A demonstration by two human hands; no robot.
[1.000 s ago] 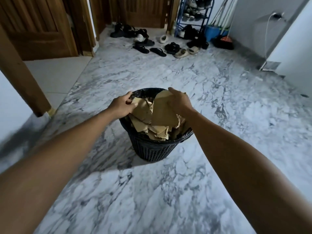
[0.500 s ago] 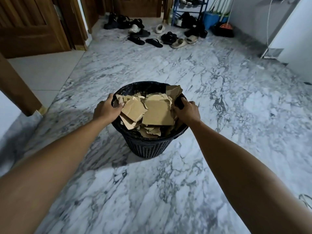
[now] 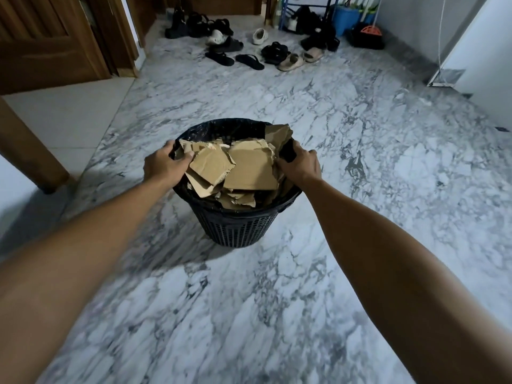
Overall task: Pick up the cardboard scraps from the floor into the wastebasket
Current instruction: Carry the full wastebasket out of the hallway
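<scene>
A black mesh wastebasket [image 3: 235, 228] with a dark liner stands on the marble floor in the middle of the view. Several torn brown cardboard scraps [image 3: 249, 170] fill it to the brim, and one piece sticks up at the far right rim. My left hand [image 3: 163, 167] grips the basket's left rim, fingers curled over the edge beside the scraps. My right hand [image 3: 300, 167] grips the right rim, thumb on the inside. No scraps show on the floor around the basket.
Grey-veined marble floor [image 3: 388, 162] stretches all round. Several sandals and shoes [image 3: 249, 51] lie at the far end by a shoe rack [image 3: 304, 12]. A wooden door [image 3: 47, 42] and a wooden post [image 3: 25, 145] stand on the left; a white appliance [image 3: 482, 51] on the right.
My right hand came off the top of the cardboard and took the right rim. The left hand settled on the left rim. The view dipped, so the basket sits farther from me.
</scene>
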